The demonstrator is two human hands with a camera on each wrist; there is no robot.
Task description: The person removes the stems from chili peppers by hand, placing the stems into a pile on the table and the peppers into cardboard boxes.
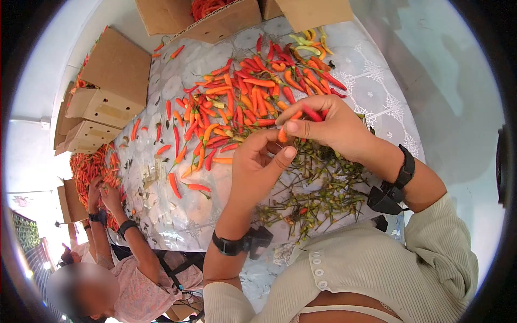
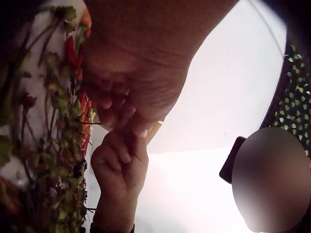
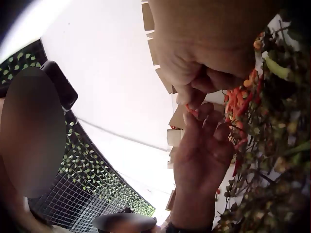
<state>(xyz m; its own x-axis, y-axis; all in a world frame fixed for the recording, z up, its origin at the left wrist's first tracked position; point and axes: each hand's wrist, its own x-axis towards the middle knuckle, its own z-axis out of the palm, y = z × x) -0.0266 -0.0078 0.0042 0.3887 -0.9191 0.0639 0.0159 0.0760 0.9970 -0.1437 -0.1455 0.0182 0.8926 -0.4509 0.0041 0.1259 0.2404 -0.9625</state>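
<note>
In the head view both hands meet above the table, around a small orange chili pepper (image 1: 283, 134). My right hand (image 1: 342, 126) pinches it with thumb and forefinger and keeps a red chili pepper (image 1: 312, 113) in its curled fingers. My left hand (image 1: 253, 171) has thumb and fingertips at the orange pepper's near end; the right wrist view shows the pepper's tip (image 3: 192, 112) between the two hands' fingertips. Beneath the hands lies a heap of green stems (image 1: 323, 188). Loose red and orange chili peppers (image 1: 231, 102) spread over the table beyond them.
Cardboard boxes (image 1: 116, 70) of peppers stand at the left, with another box (image 1: 226, 24) at the far edge. Yellow-green peppers (image 1: 308, 49) lie far right. Another person's hands (image 1: 110, 198) work at a large pepper pile (image 1: 86, 167) on the left.
</note>
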